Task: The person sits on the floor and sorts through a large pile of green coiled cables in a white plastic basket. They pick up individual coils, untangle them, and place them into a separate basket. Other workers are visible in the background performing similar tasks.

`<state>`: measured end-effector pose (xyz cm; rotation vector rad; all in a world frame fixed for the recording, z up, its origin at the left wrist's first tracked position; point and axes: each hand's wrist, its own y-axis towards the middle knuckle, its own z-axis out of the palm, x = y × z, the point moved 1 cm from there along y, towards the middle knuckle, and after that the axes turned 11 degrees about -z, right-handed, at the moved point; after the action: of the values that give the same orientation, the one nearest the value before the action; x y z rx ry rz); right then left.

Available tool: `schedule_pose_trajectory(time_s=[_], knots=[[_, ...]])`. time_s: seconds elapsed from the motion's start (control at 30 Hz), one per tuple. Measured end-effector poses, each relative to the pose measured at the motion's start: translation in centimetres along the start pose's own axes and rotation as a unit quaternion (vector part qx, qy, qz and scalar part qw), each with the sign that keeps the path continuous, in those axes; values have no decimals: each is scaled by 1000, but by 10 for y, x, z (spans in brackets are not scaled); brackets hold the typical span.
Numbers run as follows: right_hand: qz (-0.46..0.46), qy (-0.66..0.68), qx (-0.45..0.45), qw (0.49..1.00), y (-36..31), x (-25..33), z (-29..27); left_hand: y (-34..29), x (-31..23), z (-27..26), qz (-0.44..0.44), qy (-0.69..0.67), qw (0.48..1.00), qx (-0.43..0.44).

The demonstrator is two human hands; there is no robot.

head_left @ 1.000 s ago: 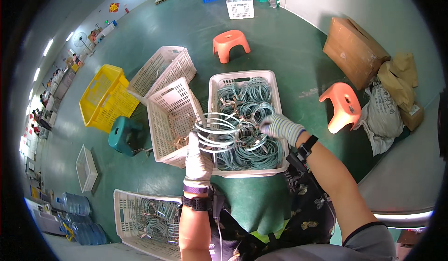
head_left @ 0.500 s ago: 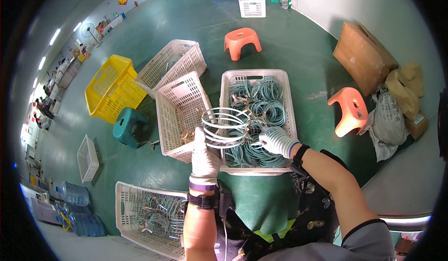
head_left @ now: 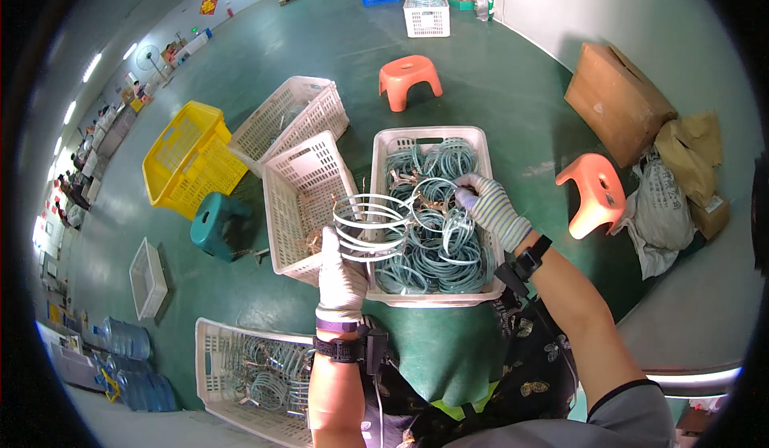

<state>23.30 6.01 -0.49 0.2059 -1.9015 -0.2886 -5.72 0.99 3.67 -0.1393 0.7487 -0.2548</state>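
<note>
My left hand (head_left: 341,285), in a striped white glove, is closed on a bundle of pale wire rings (head_left: 370,238), held up between two crates. My right hand (head_left: 498,211), also gloved, has its fingers bent around the edge of a single pale blue-green ring (head_left: 433,182) above the middle crate. That ring reaches left toward the bundle, and I cannot tell whether they touch. The white crate (head_left: 490,276) below holds many coiled blue-green rings (head_left: 436,262) with copper-coloured end pieces among them.
Left of it stands a white crate (head_left: 316,145) with copper-coloured pieces. A crate of rings (head_left: 205,368) sits lower left. Around are a yellow crate (head_left: 186,177), a teal stool (head_left: 212,224), orange stools (head_left: 408,70) and a cardboard box (head_left: 617,100).
My right hand has moved up and slightly right, and now draws out a ring from the crate. My left hand keeps the bundle. The whole view has shifted slightly.
</note>
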Motion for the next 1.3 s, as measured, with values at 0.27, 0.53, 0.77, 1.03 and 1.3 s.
schedule_pose_trajectory(time_s=[0.27,0.53,0.77,1.03,1.3], knots=[[79,258,-120,955,-1,28,-29,3,14,-1,-17,79,997,8],[-7,159,32,987,-16,45,-19,3,33,5,-5,265,964,36],[75,79,108,988,-16,26,-4,2,44,11,-12,255,964,71],[118,90,138,979,-21,43,-11,1,33,7,33,271,961,52],[87,133,158,974,-35,50,-6,3,26,4,71,255,963,56]])
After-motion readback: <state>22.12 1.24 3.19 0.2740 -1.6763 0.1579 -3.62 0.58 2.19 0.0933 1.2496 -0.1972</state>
